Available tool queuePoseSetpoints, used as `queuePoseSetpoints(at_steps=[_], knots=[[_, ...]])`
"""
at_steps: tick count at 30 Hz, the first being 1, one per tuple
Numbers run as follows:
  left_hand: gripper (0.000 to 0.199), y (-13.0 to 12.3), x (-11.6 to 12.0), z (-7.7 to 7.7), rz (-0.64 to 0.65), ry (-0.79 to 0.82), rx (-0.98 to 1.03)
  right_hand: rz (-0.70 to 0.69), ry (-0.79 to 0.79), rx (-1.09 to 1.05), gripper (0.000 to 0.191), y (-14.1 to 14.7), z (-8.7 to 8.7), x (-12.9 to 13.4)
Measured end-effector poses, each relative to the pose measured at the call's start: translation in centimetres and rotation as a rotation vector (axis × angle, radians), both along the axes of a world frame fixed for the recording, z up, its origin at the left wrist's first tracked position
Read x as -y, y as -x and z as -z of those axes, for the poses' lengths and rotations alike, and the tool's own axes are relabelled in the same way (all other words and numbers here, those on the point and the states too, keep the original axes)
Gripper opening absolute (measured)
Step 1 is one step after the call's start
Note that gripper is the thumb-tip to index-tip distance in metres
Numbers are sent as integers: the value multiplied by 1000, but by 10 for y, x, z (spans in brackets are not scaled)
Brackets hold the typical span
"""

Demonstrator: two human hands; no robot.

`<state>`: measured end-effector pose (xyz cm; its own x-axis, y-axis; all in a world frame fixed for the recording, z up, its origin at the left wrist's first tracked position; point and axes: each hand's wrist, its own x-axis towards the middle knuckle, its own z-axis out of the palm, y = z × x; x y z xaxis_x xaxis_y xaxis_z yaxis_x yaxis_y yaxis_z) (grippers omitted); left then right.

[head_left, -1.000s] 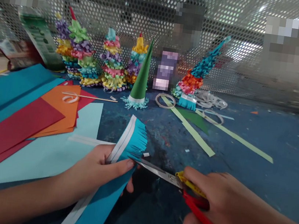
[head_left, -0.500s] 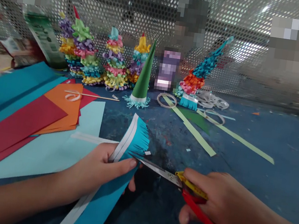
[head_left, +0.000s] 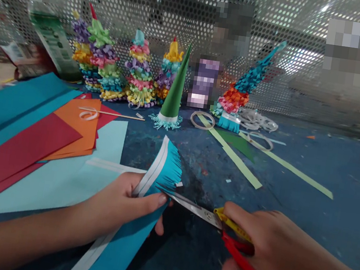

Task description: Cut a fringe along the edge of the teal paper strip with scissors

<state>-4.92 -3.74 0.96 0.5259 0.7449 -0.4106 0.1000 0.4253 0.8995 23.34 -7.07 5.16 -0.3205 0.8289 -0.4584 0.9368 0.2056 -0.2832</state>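
My left hand (head_left: 129, 208) grips a long blue paper strip (head_left: 128, 239) with a white band along its left edge. Thin fringe cuts (head_left: 174, 163) run down the strip's upper right side and curl outward. In my right hand (head_left: 259, 240) is a pair of scissors (head_left: 202, 213) with red and yellow handles. The blade tips meet the strip's right edge beside my left thumb. Behind the strip stands a green paper cone (head_left: 175, 94) with a pale blue fringe round its base.
Fringed multicoloured cones (head_left: 139, 75) line the back, with another fringed cone (head_left: 240, 90) leaning at right. Coloured paper sheets (head_left: 21, 144) lie at left, under a thin stick (head_left: 116, 114). Tape rolls (head_left: 203, 121) and pale green strips (head_left: 233, 158) lie at right. A bottle (head_left: 54, 43) stands back left.
My right hand and the scissor handles have shifted slightly right and down, with the right thumb lower and the handles spread wider. The left hand keeps its hold on the strip.
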Motion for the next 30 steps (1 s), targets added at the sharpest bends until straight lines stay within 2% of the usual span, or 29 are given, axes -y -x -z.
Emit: queuePoseSetpoints(at_steps=[2, 7, 10, 17, 19, 23, 27, 30], knots=[[29, 1, 1, 1, 12, -14, -8, 9, -17, 60, 39, 0, 0, 0], [35, 1, 0, -1, 40, -112, -74, 20, 33, 63, 28, 2, -4, -1], [35, 0, -1, -3, 46, -157, -110, 7, 29, 53, 29, 0, -1, -2], [40, 0, 1, -2, 39, -137, -95, -95, -120, 41, 32, -11, 11, -12], [40, 0, 1, -1, 42, -135, -106, -77, -90, 38, 30, -10, 9, -12], [36, -1, -1, -3, 68, -144, -116, -17, -13, 53, 39, -3, 0, -6], [33, -2, -2, -3, 94, -185, -104, 32, 54, 28, 30, 2, -3, -1], [36, -1, -2, 0, 107, -205, -122, 15, 50, -58, 23, 1, 1, -1]])
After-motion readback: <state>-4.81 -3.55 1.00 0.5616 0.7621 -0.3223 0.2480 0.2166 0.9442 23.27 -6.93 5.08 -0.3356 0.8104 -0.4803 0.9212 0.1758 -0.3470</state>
